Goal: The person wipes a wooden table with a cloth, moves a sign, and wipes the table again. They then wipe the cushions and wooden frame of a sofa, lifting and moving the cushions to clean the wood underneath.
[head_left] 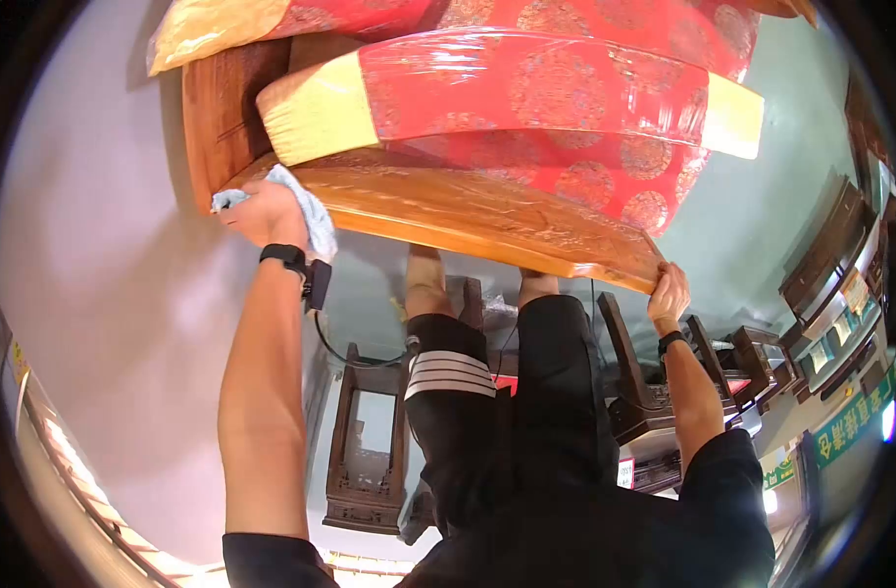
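My left hand is closed around a light blue cloth, pressed to the left end of a polished wooden panel with a carved surface. Part of the cloth hangs beside my wrist. At the panel's right end, my right hand is curled over the edge, fingers gripping it. Above the panel lies a red brocade cushion with yellow ends, wrapped in clear plastic. An upright wooden board meets the panel at the left.
Dark wooden furniture stands on the grey floor by my legs. More dark pieces are at the right. A pale wall runs along the left. A green sign with writing hangs at the far right. A black cable leads from my left wrist.
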Motion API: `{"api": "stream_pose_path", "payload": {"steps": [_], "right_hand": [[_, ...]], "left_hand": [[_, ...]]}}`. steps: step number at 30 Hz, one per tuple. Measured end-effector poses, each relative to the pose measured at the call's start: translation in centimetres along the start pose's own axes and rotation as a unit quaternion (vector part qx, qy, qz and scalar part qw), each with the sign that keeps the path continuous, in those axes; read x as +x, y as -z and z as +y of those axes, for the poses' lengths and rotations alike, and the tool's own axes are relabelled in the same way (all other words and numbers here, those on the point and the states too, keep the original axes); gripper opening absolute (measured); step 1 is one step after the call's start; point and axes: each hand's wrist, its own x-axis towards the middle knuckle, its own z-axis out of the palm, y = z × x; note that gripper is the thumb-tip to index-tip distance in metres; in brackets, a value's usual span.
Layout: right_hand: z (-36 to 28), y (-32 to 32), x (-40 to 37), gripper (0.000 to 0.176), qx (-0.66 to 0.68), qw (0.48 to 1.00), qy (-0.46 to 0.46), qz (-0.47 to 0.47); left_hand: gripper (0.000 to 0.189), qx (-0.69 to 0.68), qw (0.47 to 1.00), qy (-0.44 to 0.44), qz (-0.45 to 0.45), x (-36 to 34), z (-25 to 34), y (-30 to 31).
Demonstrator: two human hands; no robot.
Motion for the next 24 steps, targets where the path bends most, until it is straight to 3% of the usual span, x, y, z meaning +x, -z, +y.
{"api": "stream_pose_path", "payload": {"steps": [1, 3, 4, 5, 7, 9, 10, 11, 13, 14, 17, 19, 22, 23, 24], "right_hand": [[0.4, -1.5, -0.5, 0.036, 0.002, 1.000, 0.001, -0.003], [0.0, -4.2, -0.7, 0.037, -0.149, 0.973, -0.119, 0.131], [-0.2, -5.4, 0.2, 0.047, -0.092, 0.940, -0.316, 0.095], [-1.4, -5.9, 1.0, 0.047, -0.087, 0.936, -0.329, 0.093], [-4.3, -4.1, 3.8, 0.059, -0.115, 0.881, -0.456, -0.049], [-10.1, -1.6, 7.5, 0.066, -0.015, 0.783, -0.606, 0.137], [-7.0, -4.6, 6.5, 0.065, 0.151, 0.745, -0.580, 0.292], [-8.7, -3.5, 5.0, 0.065, 0.144, 0.736, -0.593, 0.292], [-15.5, 0.5, 5.7, 0.067, 0.387, 0.593, -0.585, 0.396], [-16.1, -1.3, 6.0, 0.063, 0.390, 0.496, -0.675, 0.383], [-13.7, -2.8, 5.2, 0.065, 0.489, 0.478, -0.635, 0.359], [-8.1, -7.5, 2.1, 0.074, 0.421, 0.628, -0.617, 0.216], [-11.8, -4.6, 3.8, 0.075, 0.399, 0.569, -0.667, 0.269], [-14.7, -1.9, 5.1, 0.074, 0.443, 0.490, -0.666, 0.347], [-15.1, -1.7, 5.3, 0.073, 0.432, 0.485, -0.674, 0.351]], "left_hand": [[0.061, -0.012, 0.999, 0.025, -0.044, -0.4, 0.8, 1.3], [0.061, -0.023, 0.998, 0.006, -0.053, -0.2, 0.3, 1.1], [0.060, -0.055, 0.997, -0.039, -0.029, 0.1, -0.8, 0.0], [0.060, -0.056, 0.996, -0.055, -0.031, 0.1, -0.2, 0.5], [0.058, -0.039, 0.998, 0.005, -0.055, -0.9, 0.8, 1.6], [0.057, -0.050, 0.995, -0.013, -0.084, -0.8, 1.2, 2.3], [0.055, -0.054, 0.993, 0.004, -0.102, -1.0, 1.6, 2.8], [0.053, -0.051, 0.991, 0.022, -0.122, -1.1, 1.5, 3.0], [0.052, -0.041, 0.994, 0.016, -0.096, -0.4, 1.0, 1.5], [0.052, -0.037, 0.996, 0.018, -0.083, 0.0, 0.9, 1.0], [0.053, -0.008, 0.997, 0.003, -0.072, -0.3, 1.2, 0.7], [0.053, 0.034, 0.997, 0.022, -0.068, -0.2, 1.0, 0.9], [0.058, 0.033, 0.994, 0.035, -0.100, -0.6, 1.4, 2.0], [0.059, 0.045, 0.992, 0.019, -0.113, -0.2, 1.2, 2.0], [0.061, 0.068, 0.989, -0.009, -0.128, 0.3, 0.8, 2.1]]}}
